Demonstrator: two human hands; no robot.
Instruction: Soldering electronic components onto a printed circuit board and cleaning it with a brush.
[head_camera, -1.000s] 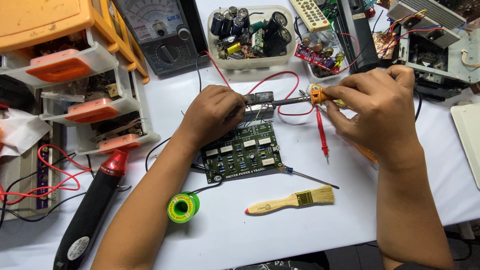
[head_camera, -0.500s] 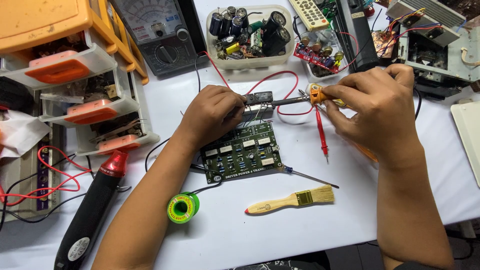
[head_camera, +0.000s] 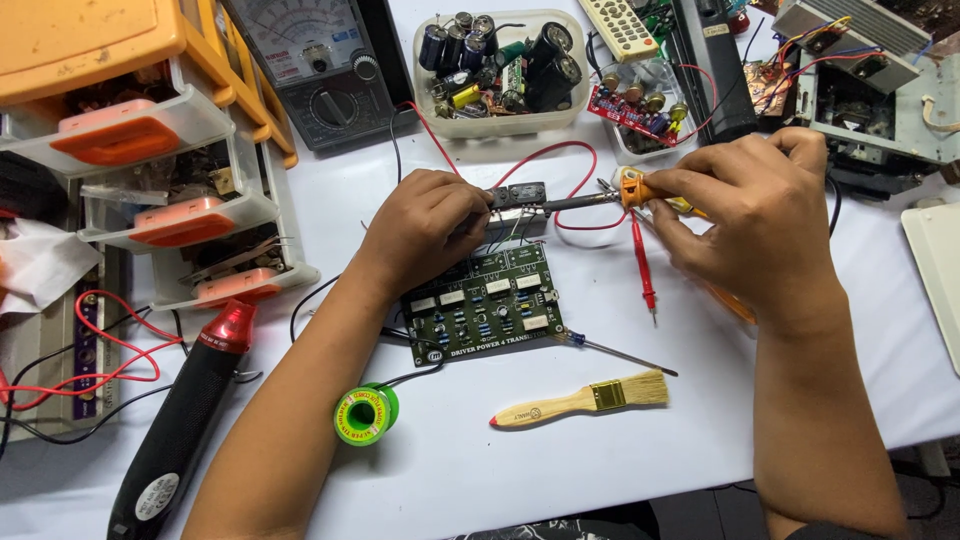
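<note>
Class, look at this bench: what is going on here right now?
A person is soldering at a white table. The right hand holds an orange-handled soldering iron, its tip at a small black component that the left hand steadies above a green circuit board. A green solder spool, a paintbrush and a red multimeter probe lie nearby.

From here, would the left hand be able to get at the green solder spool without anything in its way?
Probably yes. The solder spool lies in the open on the table beside the left forearm. The left hand now pinches a small black part, so it must let go first.
</note>
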